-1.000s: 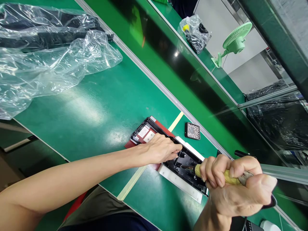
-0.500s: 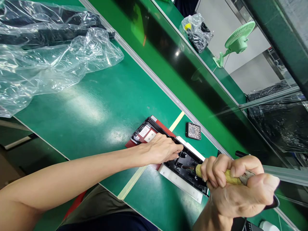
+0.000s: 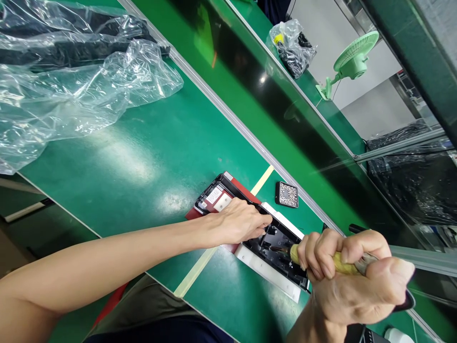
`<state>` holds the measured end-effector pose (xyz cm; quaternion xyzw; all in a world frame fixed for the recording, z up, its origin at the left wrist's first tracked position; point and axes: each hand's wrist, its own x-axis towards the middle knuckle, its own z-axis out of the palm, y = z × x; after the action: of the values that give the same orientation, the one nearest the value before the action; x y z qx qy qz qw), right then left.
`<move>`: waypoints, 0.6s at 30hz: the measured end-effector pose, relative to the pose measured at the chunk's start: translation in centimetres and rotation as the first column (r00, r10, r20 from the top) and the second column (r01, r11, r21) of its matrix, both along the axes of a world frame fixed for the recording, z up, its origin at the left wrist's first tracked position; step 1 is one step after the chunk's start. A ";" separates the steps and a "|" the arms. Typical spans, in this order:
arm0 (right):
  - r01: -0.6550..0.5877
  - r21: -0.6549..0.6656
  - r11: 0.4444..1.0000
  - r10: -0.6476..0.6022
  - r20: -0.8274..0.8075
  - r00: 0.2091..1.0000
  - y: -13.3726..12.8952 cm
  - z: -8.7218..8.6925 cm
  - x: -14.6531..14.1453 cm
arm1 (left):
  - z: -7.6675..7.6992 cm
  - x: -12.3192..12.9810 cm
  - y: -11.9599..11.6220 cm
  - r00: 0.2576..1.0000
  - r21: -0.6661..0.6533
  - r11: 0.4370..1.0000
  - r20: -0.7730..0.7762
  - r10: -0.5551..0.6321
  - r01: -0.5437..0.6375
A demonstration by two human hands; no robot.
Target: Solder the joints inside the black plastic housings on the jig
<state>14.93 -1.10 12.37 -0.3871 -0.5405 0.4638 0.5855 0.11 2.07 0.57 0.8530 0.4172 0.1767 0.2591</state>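
Note:
A black plastic housing [image 3: 285,259] lies open side up in a white fixture [image 3: 267,272] on the green bench. My left hand [image 3: 241,221] is closed over the middle of the housing, its fingertips at the inside; whatever they pinch is hidden. My right hand [image 3: 352,274] is wrapped round the yellow handle of a screwdriver [image 3: 297,254], whose shaft points left into the housing. At the housing's upper left end are a white label and a light plate with two screws, beside red material [image 3: 195,214].
A small black box of screws [image 3: 286,194] sits beyond the housing, near the metal rail [image 3: 228,109]. Plastic-wrapped black parts [image 3: 89,81] cover the upper left of the bench. Behind the partition stand a green fan [image 3: 352,59] and a bagged bundle [image 3: 293,50].

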 end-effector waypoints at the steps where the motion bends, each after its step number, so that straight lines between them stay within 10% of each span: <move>1: 0.002 -0.004 1.000 -0.002 0.011 1.000 0.0 0.0 0.0 | 0.0 0.0 0.0 1.000 -0.001 1.000 0.002 0.003 -0.003; 18: -0.010 0.011 1.000 0.010 0.004 1.000 0.0 0.0 -0.3 | -0.8 0.1 -0.1 0.999 0.068 0.998 0.044 0.012 -0.015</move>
<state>14.62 -1.13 12.35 -0.3821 -0.5461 0.4631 0.5842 0.21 1.99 -0.20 0.8545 0.4109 0.2110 0.2377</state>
